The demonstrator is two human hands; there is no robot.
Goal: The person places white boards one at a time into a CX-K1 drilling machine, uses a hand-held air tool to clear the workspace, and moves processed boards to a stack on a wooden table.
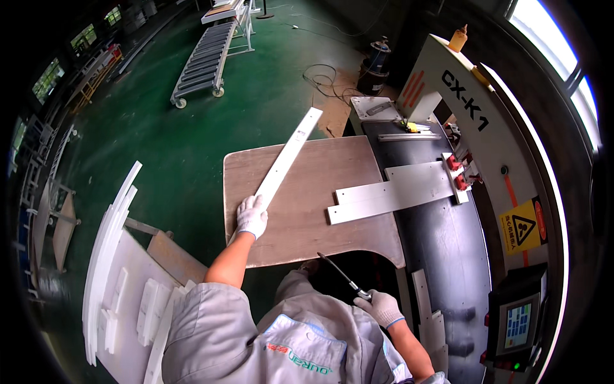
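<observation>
In a white glove, my left hand [252, 217] is closed around the near end of a long white strip [291, 152]. The strip slants away to the upper right over a brown wooden table top [307, 185], its far end past the table's edge. Lower right, my gloved right hand [382, 308] grips what looks like an air blow gun [344, 275], with a long metal tube and dark tip pointing up and left. Its handle is mostly hidden in my fingers. Two more white boards [390, 192] lie side by side at the table's right, reaching onto the machine bed.
On the right stands a machine with a black bed [435, 249], red clamps [457, 173] and a control screen [518, 323]. White strips [112, 256] are stacked on a rack at my left. A roller conveyor [204, 57] and a cable [323, 77] are farther off.
</observation>
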